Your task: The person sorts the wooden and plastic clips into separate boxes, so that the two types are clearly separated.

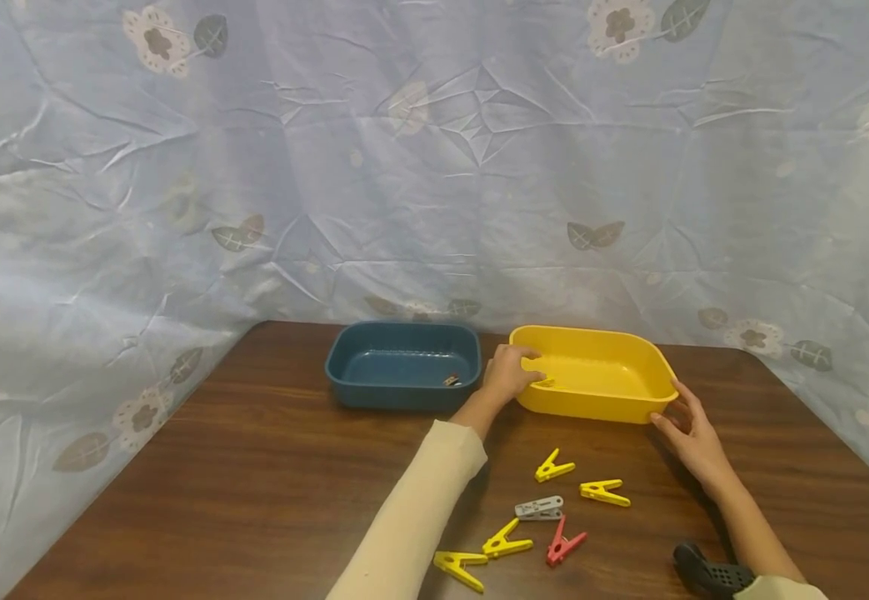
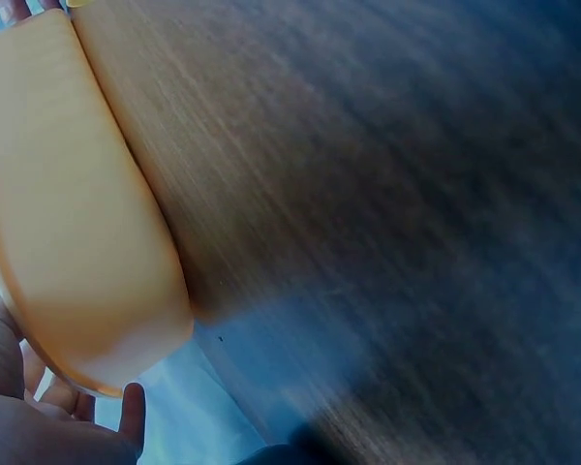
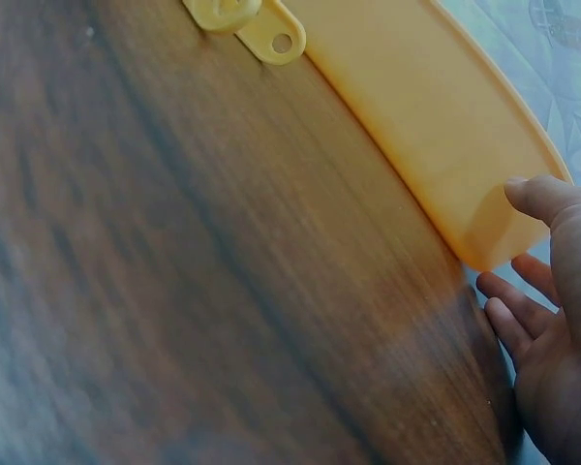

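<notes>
My left hand [image 1: 507, 372] is at the left end of the yellow tray [image 1: 591, 408], its fingers and thumb reaching over the rim. A small yellow clip [image 1: 546, 382] lies in the tray by that thumb. At the front right corner my right hand [image 1: 696, 442] touches the wall with thumb and fingers apart. The left wrist view has the left hand [image 2: 58, 417] beside the tray wall [image 2: 87, 223]; some fingers are partly hidden behind it. In the right wrist view, the right thumb [image 3: 535, 197] rests against the tray wall [image 3: 407, 107].
Left of the yellow tray stands a blue tray [image 1: 397, 397] with a small item [image 1: 452, 380] inside. Several yellow clothespins [image 1: 506, 542], a grey one [image 1: 539, 507] and a red one [image 1: 564, 546] lie in front. A black object [image 1: 707, 573] is near the right forearm.
</notes>
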Motion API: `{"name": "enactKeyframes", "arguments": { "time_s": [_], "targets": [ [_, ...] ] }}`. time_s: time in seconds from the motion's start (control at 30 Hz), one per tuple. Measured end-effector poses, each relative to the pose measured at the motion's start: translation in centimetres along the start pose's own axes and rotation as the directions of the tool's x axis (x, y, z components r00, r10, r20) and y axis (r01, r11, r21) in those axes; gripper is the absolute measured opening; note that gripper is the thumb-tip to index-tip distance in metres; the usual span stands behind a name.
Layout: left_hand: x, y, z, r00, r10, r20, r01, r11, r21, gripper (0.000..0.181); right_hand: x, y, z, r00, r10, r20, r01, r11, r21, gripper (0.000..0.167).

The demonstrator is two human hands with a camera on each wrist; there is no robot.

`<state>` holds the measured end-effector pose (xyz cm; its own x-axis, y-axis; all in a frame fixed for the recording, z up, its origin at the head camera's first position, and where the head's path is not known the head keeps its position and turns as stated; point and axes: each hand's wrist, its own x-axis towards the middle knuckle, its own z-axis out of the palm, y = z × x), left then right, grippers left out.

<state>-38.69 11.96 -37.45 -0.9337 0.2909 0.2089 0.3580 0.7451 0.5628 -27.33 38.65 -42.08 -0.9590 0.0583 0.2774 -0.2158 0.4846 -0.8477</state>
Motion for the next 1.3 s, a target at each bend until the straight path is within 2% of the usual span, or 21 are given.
{"name": "enactKeyframes", "arguments": {
  "time_s": [0.2, 0.3, 0.5, 0.67, 0.73, 0.8, 0.93, 1.03, 1.13, 1.2, 1.3],
  "targets": [
    [-0.2, -0.1, -0.3, 1.000, -0.009, 0.005, 0.009, 1.000, 0.008, 0.037, 0.1, 0.0, 0.2, 1.000, 0.002, 0.000, -0.002, 1.000, 0.012, 0.071],
    [-0.3, -0.2, -0.4, 1.000, 0.002, 0.014, -0.003, 0.999, 0.046, 0.037, 0.1, 0.0, 0.4, 1.000, 0.004, 0.003, -0.004, 1.000, 0.019, 0.071],
    [-0.2, -0.4, -0.5, 0.995, 0.098, 0.030, -0.102, 0.980, 0.168, 0.040, -0.1, 0.1, 0.3, 1.000, 0.016, -0.005, -0.016, 1.000, 0.020, 0.071],
    [-0.6, -0.5, -0.6, 0.982, 0.187, 0.011, -0.185, 0.964, 0.188, 0.045, -0.2, 0.2, 0.3, 1.000, 0.030, -0.003, -0.030, 1.000, 0.008, 0.071],
    [-0.9, -0.5, -0.8, 0.971, 0.240, -0.002, -0.234, 0.950, 0.208, 0.044, -0.2, 0.3, 0.4, 1.000, 0.021, 0.008, -0.021, 1.000, 0.014, 0.071],
    [-1.2, -0.3, -1.1, 0.952, 0.305, -0.024, -0.291, 0.926, 0.239, 0.041, -0.2, 0.3, 0.5, 1.000, 0.017, 0.005, -0.017, 1.000, 0.019, 0.071],
    [-2.3, 0.1, -1.8, 0.897, 0.433, -0.091, -0.400, 0.881, 0.252, 0.034, 0.0, 0.1, 0.6, 1.000, 0.005, 0.000, -0.005, 1.000, 0.027, 0.070],
    [-3.2, 0.3, -2.4, 0.851, 0.512, -0.122, -0.479, 0.849, 0.224, 0.030, 0.2, 0.1, 0.4, 1.000, -0.005, -0.001, 0.005, 1.000, 0.029, 0.070],
    [-4.5, 0.4, -3.0, 0.815, 0.566, -0.126, -0.544, 0.822, 0.170, 0.027, 0.3, 0.1, 0.1, 1.000, -0.004, 0.002, 0.004, 1.000, 0.018, 0.071],
    [-5.6, 0.5, -3.5, 0.807, 0.580, -0.116, -0.570, 0.815, 0.105, 0.026, 0.3, 0.1, 0.0, 1.000, 0.004, 0.005, -0.004, 1.000, 0.019, 0.071],
    [-7.5, 0.5, -4.3, 0.818, 0.569, -0.083, -0.572, 0.820, -0.022, 0.025, 0.2, 0.1, -0.1, 1.000, 0.014, 0.011, -0.014, 1.000, 0.016, 0.072]
  ]
}}
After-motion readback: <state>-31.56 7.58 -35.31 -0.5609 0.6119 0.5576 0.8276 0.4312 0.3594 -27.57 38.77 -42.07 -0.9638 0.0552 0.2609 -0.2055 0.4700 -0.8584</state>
